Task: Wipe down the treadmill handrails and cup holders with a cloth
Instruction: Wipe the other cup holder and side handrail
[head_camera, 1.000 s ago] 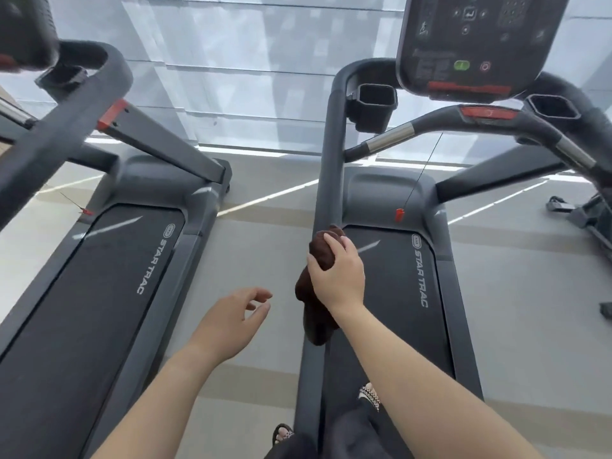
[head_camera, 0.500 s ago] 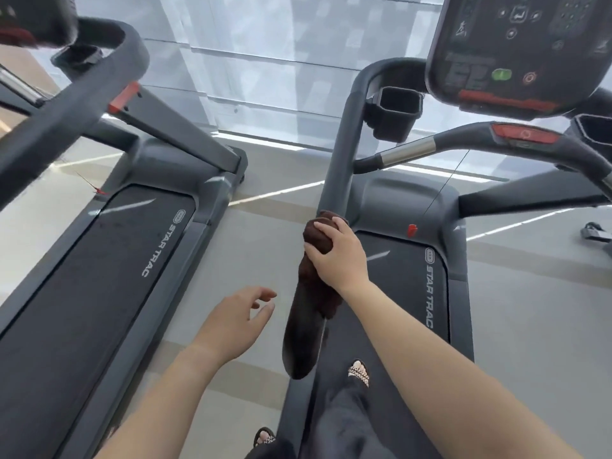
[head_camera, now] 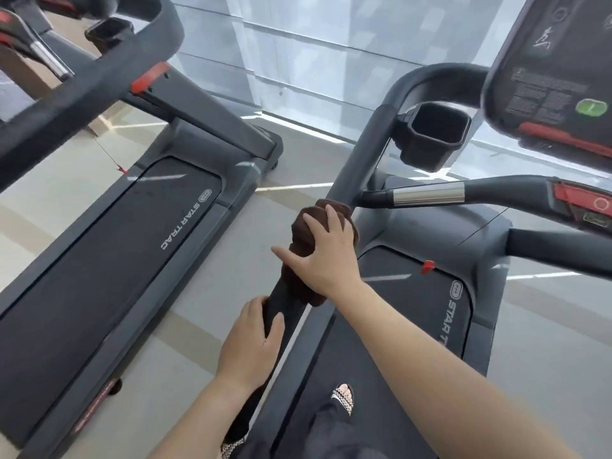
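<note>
A pale beige tiled floor [head_camera: 291, 154] with darker tan bands fills the middle. At twelve o'clock, a frosted grey glass window wall [head_camera: 331, 51] glows with daylight, casting bright streaks. At nine o'clock stands a neighbouring dark grey treadmill [head_camera: 109, 246] lettered "STAR TRAC".

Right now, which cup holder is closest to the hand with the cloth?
The black cup holder on the treadmill the person stands on, just up the handrail from the right hand pressing the brown cloth. The other cup holder belongs to the neighbouring treadmill, far left.
</note>
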